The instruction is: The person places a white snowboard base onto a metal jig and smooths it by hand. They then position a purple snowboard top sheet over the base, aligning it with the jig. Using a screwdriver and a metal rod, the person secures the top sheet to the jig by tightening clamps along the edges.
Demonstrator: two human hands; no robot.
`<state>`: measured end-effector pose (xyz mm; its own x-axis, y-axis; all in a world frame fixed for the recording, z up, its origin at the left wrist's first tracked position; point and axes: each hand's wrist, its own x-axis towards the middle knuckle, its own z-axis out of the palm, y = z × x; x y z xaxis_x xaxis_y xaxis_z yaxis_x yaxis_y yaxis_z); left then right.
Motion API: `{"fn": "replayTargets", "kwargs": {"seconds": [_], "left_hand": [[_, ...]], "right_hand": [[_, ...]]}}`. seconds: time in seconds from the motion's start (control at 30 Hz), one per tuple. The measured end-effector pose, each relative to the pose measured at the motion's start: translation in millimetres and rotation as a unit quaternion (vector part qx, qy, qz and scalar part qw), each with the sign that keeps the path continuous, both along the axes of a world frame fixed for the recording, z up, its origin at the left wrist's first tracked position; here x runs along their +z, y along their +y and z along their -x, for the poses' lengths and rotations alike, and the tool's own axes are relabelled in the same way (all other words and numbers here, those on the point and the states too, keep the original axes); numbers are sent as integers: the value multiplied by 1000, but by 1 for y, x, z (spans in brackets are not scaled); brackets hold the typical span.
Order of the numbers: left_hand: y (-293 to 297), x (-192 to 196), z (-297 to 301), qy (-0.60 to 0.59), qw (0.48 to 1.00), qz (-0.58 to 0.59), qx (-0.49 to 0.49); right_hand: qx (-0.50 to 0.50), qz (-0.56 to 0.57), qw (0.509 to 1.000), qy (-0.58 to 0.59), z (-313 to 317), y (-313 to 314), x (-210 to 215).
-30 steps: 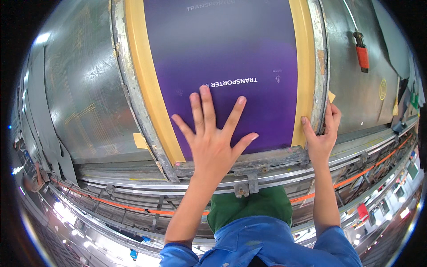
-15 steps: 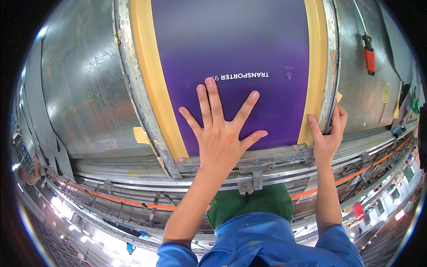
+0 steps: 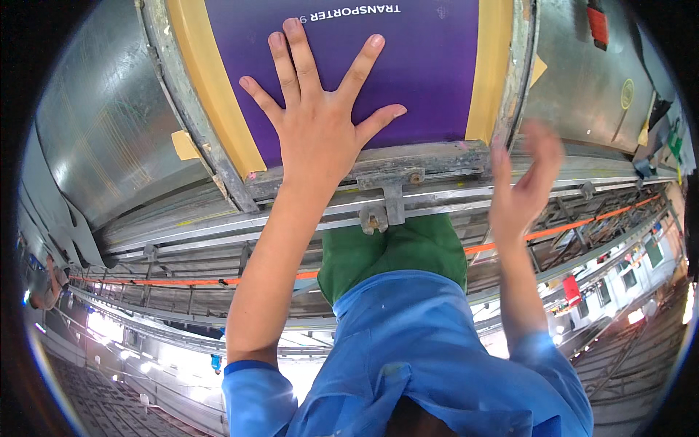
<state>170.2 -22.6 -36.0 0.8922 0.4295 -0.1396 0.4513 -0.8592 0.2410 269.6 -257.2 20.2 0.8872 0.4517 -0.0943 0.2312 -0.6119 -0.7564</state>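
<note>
My left hand [image 3: 318, 131] lies flat with fingers spread on a smooth purple panel [image 3: 429, 80] bearing white lettering. Tan tape strips [image 3: 202, 54] run along the panel's left and right sides, inside a worn grey metal frame [image 3: 173, 73]. My right hand [image 3: 530, 178] is smeared by motion just off the frame's near right corner. Its thumb and fingers look apart, and I see nothing between them. A metal bracket [image 3: 393, 191] sits on the frame's near bar in front of my body.
Grey metal table surface [image 3: 95, 138] flanks the frame. A red-handled tool [image 3: 598, 28] lies at the far right. Metal rails [image 3: 291, 227] and an orange strip [image 3: 175, 281] run across near my waist. Another person [image 3: 45, 285] is at the far left edge.
My right hand has let go of the frame's right edge and moved off it toward me. My left hand stays spread on the panel. The view has shifted, so the frame appears higher.
</note>
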Motion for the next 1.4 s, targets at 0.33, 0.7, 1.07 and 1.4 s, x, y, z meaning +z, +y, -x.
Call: {"fn": "replayTargets", "kwargs": {"seconds": [0.33, 0.7, 1.07, 1.4], "left_hand": [[-2, -5, -3, -18, 1000, -5, -14], [0, -2, -1, 11, 1000, -8, -11], [0, 4, -3, 37, 998, 43, 5], [1, 8, -3, 28, 998, 62, 16]], "right_hand": [[37, -5, 955, 296, 101, 14, 27], [223, 90, 955, 172, 93, 7, 31], [190, 35, 972, -133, -58, 85, 3], [234, 193, 929, -213, -57, 126, -67]]}}
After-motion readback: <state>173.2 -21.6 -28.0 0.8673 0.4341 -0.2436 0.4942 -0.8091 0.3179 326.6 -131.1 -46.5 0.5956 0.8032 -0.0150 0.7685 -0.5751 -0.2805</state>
